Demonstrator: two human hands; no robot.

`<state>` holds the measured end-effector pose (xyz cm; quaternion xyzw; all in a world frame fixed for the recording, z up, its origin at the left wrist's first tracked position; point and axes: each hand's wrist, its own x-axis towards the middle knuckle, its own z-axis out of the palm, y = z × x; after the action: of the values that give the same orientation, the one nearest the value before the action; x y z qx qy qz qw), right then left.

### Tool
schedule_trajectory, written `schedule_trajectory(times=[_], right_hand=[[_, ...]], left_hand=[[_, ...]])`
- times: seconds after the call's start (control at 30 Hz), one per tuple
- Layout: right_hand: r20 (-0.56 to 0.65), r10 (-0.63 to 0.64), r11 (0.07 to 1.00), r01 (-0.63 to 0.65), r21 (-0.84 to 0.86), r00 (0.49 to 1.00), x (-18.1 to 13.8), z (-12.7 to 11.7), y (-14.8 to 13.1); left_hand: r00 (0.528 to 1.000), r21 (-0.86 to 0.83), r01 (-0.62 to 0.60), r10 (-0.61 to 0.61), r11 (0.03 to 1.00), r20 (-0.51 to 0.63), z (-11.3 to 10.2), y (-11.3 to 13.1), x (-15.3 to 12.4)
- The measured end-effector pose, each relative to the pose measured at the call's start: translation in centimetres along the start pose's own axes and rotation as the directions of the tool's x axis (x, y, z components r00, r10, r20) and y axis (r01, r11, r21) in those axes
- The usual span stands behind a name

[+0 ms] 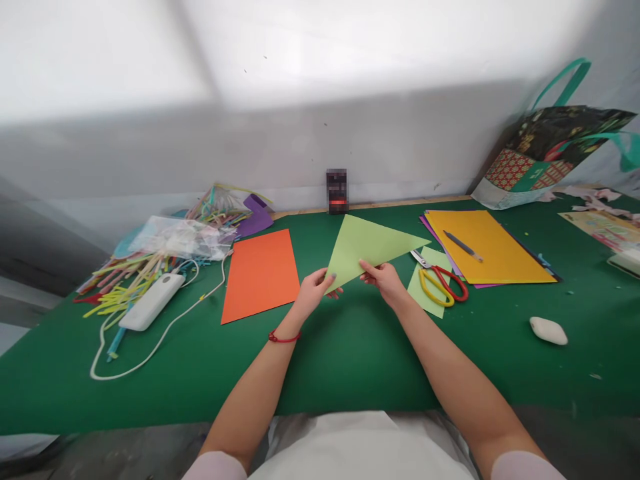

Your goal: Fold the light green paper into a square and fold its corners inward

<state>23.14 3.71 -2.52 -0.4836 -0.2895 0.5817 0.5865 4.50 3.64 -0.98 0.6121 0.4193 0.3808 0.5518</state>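
Left hand (312,291) and right hand (385,280) (two grips) clamp one green paper triangle (367,241).

A pale wall (260,147) rises directly behind the green surface (360,360), marked with a few small dark specks. High above the surface, bright light (350,47) washes the wall, crossed by a soft slanting shadow (197,57); lower down it turns grey. A narrow wooden strip (400,203) edges the surface's far side. Below its near edge shows dim grey floor (125,457).
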Motion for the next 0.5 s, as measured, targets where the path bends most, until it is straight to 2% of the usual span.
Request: schedule_trajectory(times=[0.23,0.5], right_hand=[[-0.052,-0.040,0.999,0.040,0.014,0.998,0.04,-0.09,-0.13],[-0.061,-0.082,0.997,0.080,-0.022,0.995,-0.02,-0.05,-0.02]], left_hand=[[0.997,0.124,0.039,-0.047,0.992,0.066,0.11,-0.68,0.07],[0.994,0.115,0.060,-0.069,0.992,0.080,-0.02,-0.80,0.03]])
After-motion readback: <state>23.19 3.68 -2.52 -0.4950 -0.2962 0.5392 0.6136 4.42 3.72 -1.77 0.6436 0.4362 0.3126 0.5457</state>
